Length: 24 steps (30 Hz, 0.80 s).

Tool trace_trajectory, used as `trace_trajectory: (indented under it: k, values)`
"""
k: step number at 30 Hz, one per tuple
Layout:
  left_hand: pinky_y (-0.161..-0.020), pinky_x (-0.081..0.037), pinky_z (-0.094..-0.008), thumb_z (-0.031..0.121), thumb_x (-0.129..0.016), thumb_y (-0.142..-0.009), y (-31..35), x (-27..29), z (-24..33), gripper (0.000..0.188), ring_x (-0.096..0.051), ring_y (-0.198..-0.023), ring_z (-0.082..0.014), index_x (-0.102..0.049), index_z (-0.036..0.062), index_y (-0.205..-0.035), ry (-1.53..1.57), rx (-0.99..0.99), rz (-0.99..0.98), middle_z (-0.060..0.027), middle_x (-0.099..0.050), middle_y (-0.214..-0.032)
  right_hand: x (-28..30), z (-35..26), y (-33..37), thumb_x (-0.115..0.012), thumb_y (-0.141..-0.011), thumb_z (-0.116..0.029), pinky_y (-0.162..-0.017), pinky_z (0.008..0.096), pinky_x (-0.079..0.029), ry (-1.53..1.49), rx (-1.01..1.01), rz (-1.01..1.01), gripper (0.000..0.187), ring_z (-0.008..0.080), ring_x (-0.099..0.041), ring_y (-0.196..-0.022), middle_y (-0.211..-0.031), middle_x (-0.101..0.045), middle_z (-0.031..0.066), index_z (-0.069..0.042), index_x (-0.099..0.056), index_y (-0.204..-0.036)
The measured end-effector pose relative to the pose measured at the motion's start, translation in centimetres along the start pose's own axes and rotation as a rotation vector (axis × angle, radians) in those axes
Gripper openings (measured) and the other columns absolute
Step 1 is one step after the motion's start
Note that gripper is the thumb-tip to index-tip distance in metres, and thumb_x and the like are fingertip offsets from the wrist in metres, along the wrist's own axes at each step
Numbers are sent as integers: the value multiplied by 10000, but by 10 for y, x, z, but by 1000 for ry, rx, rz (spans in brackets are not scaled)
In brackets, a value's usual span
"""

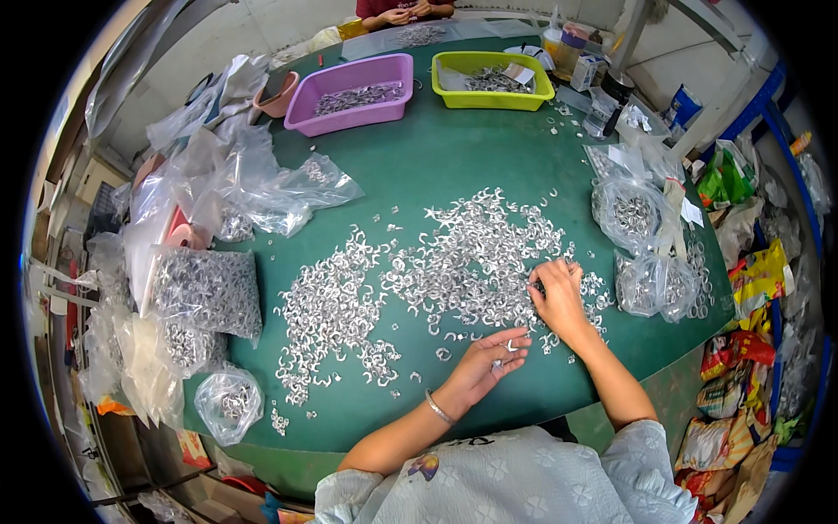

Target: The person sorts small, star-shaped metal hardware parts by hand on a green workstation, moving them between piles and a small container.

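On the green table lies a wide heap of small silver C-shaped metal pieces [476,253], with a second heap of similar pieces [327,306] to its left. My left hand [482,371], a bangle at its wrist, is half turned up near the front of the larger heap. Its curled fingers hold a small silver metal piece [510,347]. At the right edge of that heap, my right hand [559,295] reaches down with bent fingers drawn together. Whatever lies at its fingertips is too small and covered to make out.
Purple [349,96] and lime-green [493,80] basins of metal parts stand at the back. Filled clear bags line the left [207,288] and right [630,214] sides. Across the green table [384,175], another person's hands [408,13] work at small parts. Colourful packages [738,354] crowd the right.
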<state>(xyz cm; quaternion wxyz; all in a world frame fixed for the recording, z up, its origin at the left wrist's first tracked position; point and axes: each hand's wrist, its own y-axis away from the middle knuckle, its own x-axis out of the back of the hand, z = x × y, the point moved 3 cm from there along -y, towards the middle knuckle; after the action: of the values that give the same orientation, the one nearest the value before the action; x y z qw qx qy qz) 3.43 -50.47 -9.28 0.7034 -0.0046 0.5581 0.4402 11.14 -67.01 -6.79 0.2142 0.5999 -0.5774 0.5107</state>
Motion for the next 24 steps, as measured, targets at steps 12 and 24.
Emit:
trace_trajectory:
  k: [12,24]
  values:
    - [-921,-492,-296,4,-554,-899,3,2,1,399,-610,-1001,-165,-515,-28,-1294,27,-19,7,-105,-623,-1151,29,17,3,-740,-750,-121,-752,372,-360,-26,-111,62,131,270,-572,-698,-733,-635,97,-28,-648,-762]
    - [-862,-508,-298,120,-513,-968,-1,8,-6,366,-611,-944,-178,-496,-47,-1293,162,-16,37,-115,-637,-1065,12,-27,-16,-713,-811,-160,-801,346,-458,-497,-2,-295,223,236,-583,-970,-1015,-647,87,-30,-677,-989]
